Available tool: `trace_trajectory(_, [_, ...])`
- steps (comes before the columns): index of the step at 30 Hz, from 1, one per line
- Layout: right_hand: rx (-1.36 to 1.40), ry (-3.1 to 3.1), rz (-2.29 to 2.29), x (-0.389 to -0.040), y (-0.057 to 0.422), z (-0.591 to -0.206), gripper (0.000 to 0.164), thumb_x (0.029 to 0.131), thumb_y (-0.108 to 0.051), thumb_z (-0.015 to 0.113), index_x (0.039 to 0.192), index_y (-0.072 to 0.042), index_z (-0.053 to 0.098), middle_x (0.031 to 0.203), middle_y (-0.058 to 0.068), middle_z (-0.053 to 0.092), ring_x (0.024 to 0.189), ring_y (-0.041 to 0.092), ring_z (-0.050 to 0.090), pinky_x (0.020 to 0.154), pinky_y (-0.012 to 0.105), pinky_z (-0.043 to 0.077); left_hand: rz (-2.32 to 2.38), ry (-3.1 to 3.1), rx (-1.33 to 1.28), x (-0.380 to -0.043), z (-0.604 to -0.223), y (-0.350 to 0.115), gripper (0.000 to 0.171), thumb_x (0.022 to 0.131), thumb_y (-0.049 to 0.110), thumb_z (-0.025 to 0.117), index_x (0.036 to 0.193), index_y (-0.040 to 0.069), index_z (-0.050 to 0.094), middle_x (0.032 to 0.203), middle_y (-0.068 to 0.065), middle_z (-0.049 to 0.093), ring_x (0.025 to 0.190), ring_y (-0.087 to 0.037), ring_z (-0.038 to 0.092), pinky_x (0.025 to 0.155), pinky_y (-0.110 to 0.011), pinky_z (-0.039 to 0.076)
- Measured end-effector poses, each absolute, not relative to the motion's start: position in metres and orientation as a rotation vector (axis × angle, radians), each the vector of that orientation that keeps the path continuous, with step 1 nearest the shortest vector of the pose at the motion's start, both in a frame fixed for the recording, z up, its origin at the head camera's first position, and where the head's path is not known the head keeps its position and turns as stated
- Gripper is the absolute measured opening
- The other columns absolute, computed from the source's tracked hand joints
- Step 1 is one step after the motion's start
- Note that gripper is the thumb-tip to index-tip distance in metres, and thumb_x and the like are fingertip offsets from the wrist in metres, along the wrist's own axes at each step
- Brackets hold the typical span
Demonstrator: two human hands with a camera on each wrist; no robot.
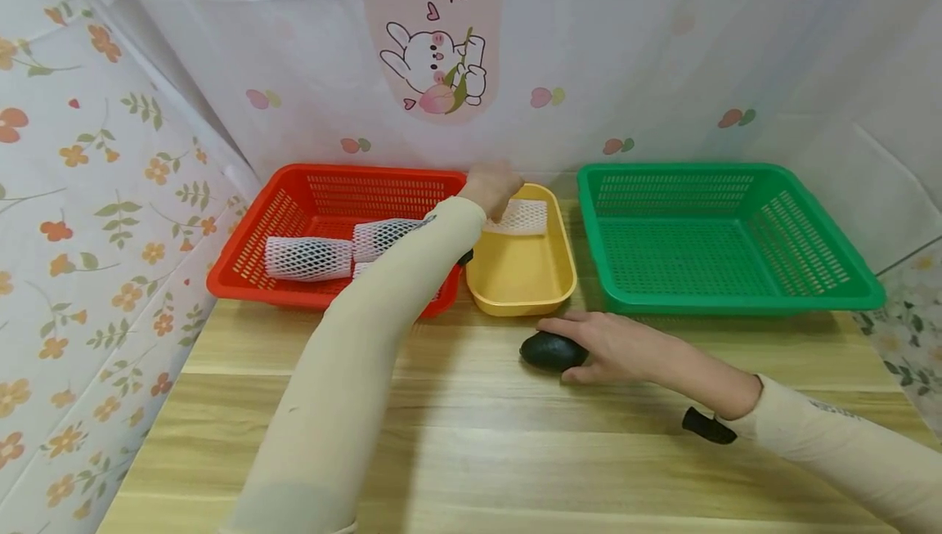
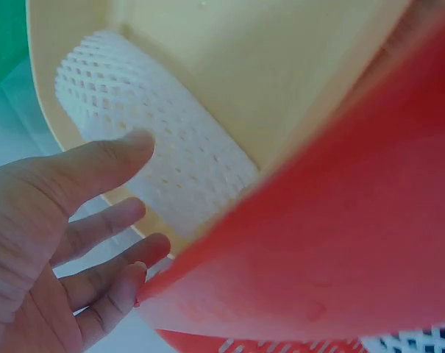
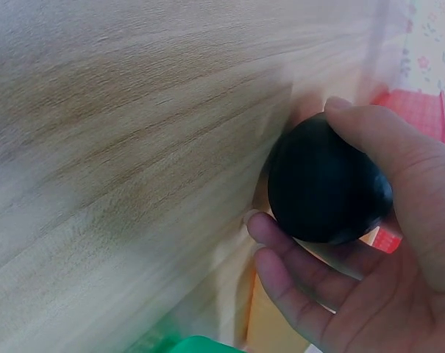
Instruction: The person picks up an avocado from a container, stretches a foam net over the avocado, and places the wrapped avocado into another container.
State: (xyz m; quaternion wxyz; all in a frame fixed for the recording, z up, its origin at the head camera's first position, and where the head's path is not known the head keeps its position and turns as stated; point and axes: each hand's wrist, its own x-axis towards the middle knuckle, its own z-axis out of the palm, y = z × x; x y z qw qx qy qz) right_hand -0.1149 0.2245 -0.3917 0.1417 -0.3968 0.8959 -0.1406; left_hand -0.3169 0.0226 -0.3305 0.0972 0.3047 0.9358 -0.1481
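Observation:
My right hand (image 1: 616, 346) grips a dark green avocado (image 1: 552, 352) over the table, in front of the yellow basket (image 1: 518, 276). In the right wrist view, thumb and fingers lie around the avocado (image 3: 329, 180). My left hand (image 1: 491, 189) is at the back rim of the yellow basket, beside a white foam net sleeve (image 1: 526, 217) lying inside. The left wrist view shows the thumb just over that foam net sleeve (image 2: 148, 125), with the other fingers loosely bent near the rim; nothing is visibly held.
On the left, a red basket (image 1: 250, 293) holds several dark items in white foam net sleeves (image 1: 309, 259), partly hidden by my left arm. A green basket (image 1: 736, 305) stands on the right. Behind them hangs a printed white curtain (image 1: 625, 51). Everything stands on a wooden table (image 1: 515, 452).

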Motion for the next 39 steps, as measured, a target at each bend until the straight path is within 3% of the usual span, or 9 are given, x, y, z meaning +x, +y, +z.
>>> trace_trajectory(8, [-1.123, 2.586, -0.393, -0.116, 0.223, -0.391, 0.075, 0.084, -0.032, 0.085, 0.147, -0.009, 0.052, 0.129, 0.014, 0.061, 0.103, 0.027, 0.065, 0.083, 0.044, 0.056, -0.556, 2.775, 0.914, -0.315, -0.331, 0.023, 0.023, 0.103, 0.011, 0.059, 0.124, 0.015, 0.067, 0.111, -0.008, 0.057, 0.103, -0.023, 0.05, 0.09, -0.042, 0.053])
trace_trajectory(19, [-1.116, 2.569, -0.387, -0.117, 0.223, -0.389, 0.076, 0.085, -0.033, 0.085, 0.148, -0.009, 0.051, 0.13, 0.015, 0.061, 0.106, 0.028, 0.064, 0.084, 0.045, 0.055, -0.495, 2.761, 0.949, -0.312, -0.322, 0.023, 0.026, 0.103, 0.009, 0.055, 0.127, 0.015, 0.065, 0.116, -0.007, 0.061, 0.109, -0.026, 0.051, 0.095, -0.046, 0.049])
trace_trajectory(28, [-1.113, 2.56, -0.376, -0.116, 0.221, -0.39, 0.074, 0.085, -0.033, 0.085, 0.147, -0.009, 0.051, 0.127, 0.015, 0.061, 0.103, 0.027, 0.064, 0.085, 0.045, 0.054, -0.27, 2.717, 1.045, -0.312, -0.296, 0.018, 0.019, 0.099, 0.004, 0.055, 0.116, 0.005, 0.063, 0.11, -0.01, 0.062, 0.096, -0.024, 0.054, 0.09, -0.038, 0.051])
trace_trajectory(34, [-1.123, 2.562, -0.377, -0.115, 0.22, -0.39, 0.075, 0.085, -0.033, 0.085, 0.147, -0.008, 0.051, 0.127, 0.016, 0.062, 0.1, 0.026, 0.065, 0.083, 0.043, 0.055, -0.08, 2.728, 1.107, -0.306, -0.265, 0.001, 0.031, 0.098, 0.002, 0.053, 0.127, 0.006, 0.064, 0.124, -0.011, 0.063, 0.112, -0.027, 0.056, 0.101, -0.039, 0.045])
trace_trajectory(39, [-1.129, 2.555, -0.379, -0.115, 0.22, -0.389, 0.076, 0.085, -0.032, 0.085, 0.148, -0.007, 0.05, 0.128, 0.016, 0.062, 0.104, 0.027, 0.065, 0.086, 0.044, 0.055, 0.117, 2.789, 1.141, -0.292, -0.249, -0.028, 0.027, 0.101, 0.007, 0.054, 0.127, 0.006, 0.064, 0.124, -0.011, 0.062, 0.111, -0.028, 0.055, 0.102, -0.038, 0.044])
